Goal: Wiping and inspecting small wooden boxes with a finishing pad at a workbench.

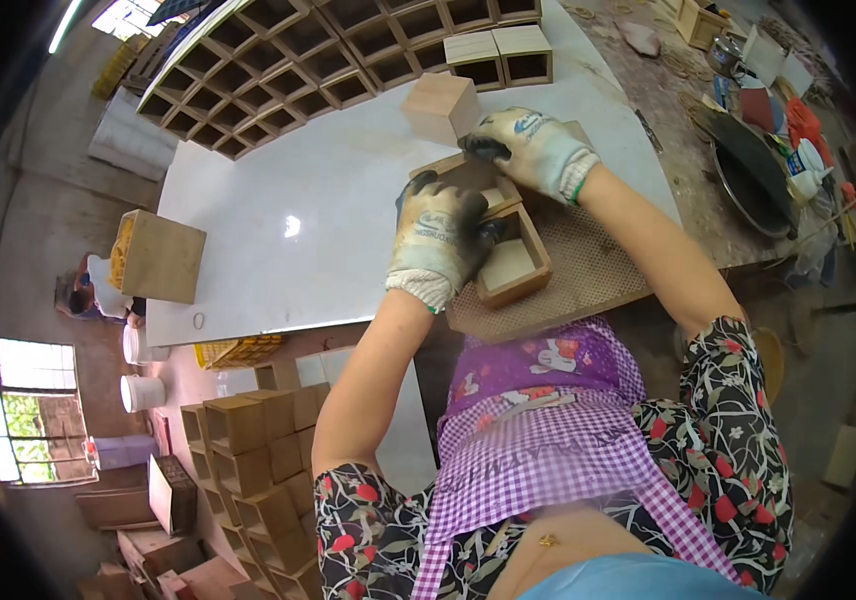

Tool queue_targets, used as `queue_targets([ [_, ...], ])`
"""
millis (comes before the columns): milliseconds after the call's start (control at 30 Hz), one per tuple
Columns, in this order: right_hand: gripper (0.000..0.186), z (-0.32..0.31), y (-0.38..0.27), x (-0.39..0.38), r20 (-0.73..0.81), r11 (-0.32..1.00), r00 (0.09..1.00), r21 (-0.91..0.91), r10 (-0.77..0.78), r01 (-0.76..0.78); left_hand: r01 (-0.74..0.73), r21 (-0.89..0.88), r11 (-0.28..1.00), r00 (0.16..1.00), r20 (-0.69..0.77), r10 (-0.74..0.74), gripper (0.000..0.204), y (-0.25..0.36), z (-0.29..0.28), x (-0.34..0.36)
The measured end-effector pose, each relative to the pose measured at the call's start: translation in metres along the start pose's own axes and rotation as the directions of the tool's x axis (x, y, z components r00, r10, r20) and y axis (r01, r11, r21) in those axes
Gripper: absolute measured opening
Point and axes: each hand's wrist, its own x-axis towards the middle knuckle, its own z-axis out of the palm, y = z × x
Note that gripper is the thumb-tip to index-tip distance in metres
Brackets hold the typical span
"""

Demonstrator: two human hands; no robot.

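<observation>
Both my hands wear whitish work gloves with dark, stained fingers. My left hand (438,232) is closed on an open wooden box (514,268), its thumb over the wall of the box. Its fingertips lie at a second open wooden box (464,178), just beyond the first. My right hand (531,150) is above the far side of that second box, fingers curled; what they hold, if anything, is hidden. The boxes rest on a brown, mesh-textured board (588,268) at the table's near edge. A blurred pale wooden box (445,106) is just beyond my right hand.
Rows of open wooden boxes (333,58) stand along the far side of the white table (238,235). A larger wooden box (170,258) sits at its left edge. Tools and a dark pan (748,185) clutter the right side. Stacked boxes (258,450) stand at lower left, and a person (100,285) is beyond.
</observation>
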Motion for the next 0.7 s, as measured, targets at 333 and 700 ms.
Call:
queue_targets([
  [333, 0.039, -0.07, -0.072, -0.104, 0.276, 0.981, 0.943, 0.112, -0.184, 0.159, 0.084, -0.029, 0.996, 0.994, -0.062, -0.085, 0.029, -0.001, 0.003, -0.008],
  [700, 0.039, -0.138, -0.042, -0.143, -0.13, 0.974, 0.975, 0.163, 0.181, -0.159, 0.274, 0.063, 0.96, 0.951, 0.132, -0.281, 0.032, 0.035, -0.008, 0.004],
])
